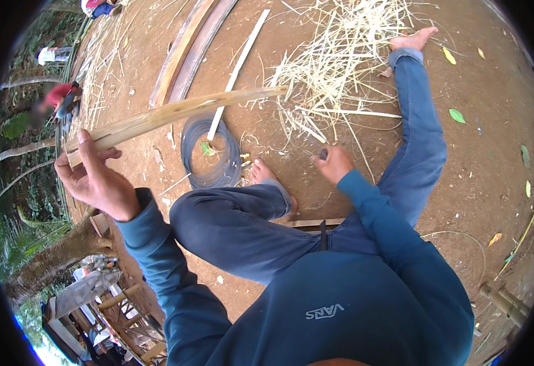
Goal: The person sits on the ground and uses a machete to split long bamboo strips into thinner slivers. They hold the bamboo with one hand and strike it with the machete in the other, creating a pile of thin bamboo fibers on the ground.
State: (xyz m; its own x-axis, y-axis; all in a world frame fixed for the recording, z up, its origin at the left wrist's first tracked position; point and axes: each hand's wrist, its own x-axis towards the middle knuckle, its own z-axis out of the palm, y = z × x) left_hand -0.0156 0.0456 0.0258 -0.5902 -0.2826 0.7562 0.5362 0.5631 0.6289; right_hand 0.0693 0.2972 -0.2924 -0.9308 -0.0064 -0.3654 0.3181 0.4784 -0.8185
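Left hand (101, 182) pinched long strip (175, 117) at left end, likely steadying it; right hand (336, 163) curled round dark object (322, 154).

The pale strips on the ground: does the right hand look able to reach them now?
Probably yes. The right hand is near the pale strips, and nothing seems to block the way. However, it is closed around a dark object, so grasping them may be difficult.

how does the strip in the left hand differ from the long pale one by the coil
The held strip looks broader and browner than the pale strip. The held strip is raised in the left hand, while the pale strip lies on the ground. Both are long.
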